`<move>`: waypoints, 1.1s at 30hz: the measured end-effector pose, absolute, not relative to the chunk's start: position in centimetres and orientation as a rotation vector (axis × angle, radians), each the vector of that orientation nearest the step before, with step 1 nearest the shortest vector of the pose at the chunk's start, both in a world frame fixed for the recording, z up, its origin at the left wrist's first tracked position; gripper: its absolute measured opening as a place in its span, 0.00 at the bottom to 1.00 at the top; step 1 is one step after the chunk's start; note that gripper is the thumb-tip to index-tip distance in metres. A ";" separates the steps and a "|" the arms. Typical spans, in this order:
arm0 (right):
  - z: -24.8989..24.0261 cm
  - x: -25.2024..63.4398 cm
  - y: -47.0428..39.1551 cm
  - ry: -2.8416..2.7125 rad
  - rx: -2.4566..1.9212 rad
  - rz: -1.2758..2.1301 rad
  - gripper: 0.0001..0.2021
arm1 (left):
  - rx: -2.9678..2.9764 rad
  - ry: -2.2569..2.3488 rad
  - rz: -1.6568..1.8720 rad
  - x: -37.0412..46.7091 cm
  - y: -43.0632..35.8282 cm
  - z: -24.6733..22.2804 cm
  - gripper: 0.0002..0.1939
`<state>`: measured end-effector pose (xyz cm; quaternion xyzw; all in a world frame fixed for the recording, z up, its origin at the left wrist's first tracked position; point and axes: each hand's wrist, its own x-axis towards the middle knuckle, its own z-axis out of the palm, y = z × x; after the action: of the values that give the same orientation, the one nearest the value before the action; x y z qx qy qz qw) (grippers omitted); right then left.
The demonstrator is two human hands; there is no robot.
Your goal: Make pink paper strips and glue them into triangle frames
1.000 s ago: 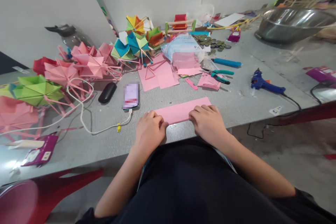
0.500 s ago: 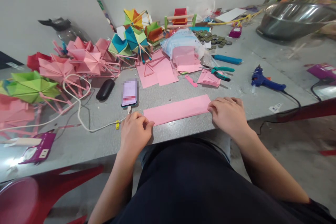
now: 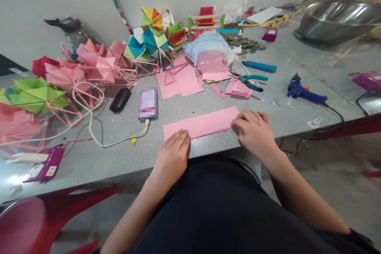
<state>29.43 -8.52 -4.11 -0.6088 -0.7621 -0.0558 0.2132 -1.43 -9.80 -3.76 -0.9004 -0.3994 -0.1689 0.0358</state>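
Observation:
A long strip of folded pink paper (image 3: 205,122) lies on the grey table in front of me. My left hand (image 3: 172,154) rests on its near edge toward the left end, fingers stretched out flat and close together. At the right end of the strip, my right hand (image 3: 254,130) has its fingers bent, with thumb and forefinger closed on the paper's edge. Beyond the strip are a pink cutter (image 3: 218,91), a stack of small pink papers (image 3: 238,88) and green-handled pliers (image 3: 253,81).
A phone (image 3: 148,104) on a white cable and a black case (image 3: 120,100) lie to the left, before pink and green paper models (image 3: 98,65). On the right are a blue glue gun (image 3: 306,92) and a steel bowl (image 3: 336,24). A red stool (image 3: 24,226) stands lower left.
My left hand has moved right from the strip's left end onto its near edge, and its fingers have straightened. The right hand has shifted slightly inward, still at the right end.

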 end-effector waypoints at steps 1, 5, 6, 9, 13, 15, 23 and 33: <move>-4.0 29.4 -8.5 -2.138 -1.688 -0.164 0.15 | -2.744 -1.265 -0.502 -0.8 -10.1 -4.0 0.22; -4.0 29.1 -8.7 -2.215 -1.665 -0.173 0.15 | -2.689 -1.401 -0.483 0.7 -11.1 -4.7 0.26; -4.2 28.8 -8.8 -2.232 -1.636 -0.169 0.16 | -2.684 -1.414 -0.475 0.9 -11.2 -4.7 0.29; -4.7 27.4 -9.4 -2.288 -1.506 -0.159 0.21 | -2.681 -1.423 -0.445 1.0 -11.3 -5.0 0.35; -5.1 24.8 -10.3 -2.448 -1.300 -0.106 0.23 | -2.696 -1.443 -0.403 1.0 -11.3 -5.4 0.39; -5.1 23.8 -10.5 -2.530 -1.216 -0.074 0.22 | -2.687 -1.424 -0.368 1.0 -11.4 -5.6 0.40; -5.4 22.3 -10.6 -2.589 -1.144 -0.013 0.37 | -2.653 -1.359 -0.268 0.8 -11.5 -6.1 0.39; -5.7 30.6 -11.7 -2.393 -1.563 -0.104 0.34 | -2.664 -1.398 -0.365 -1.0 -12.1 -5.6 0.38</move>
<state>30.63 -11.72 -5.72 -0.5411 -0.8284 -0.0361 0.1402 -0.96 -12.06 -5.64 -0.8778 -0.4604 -0.1203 0.0554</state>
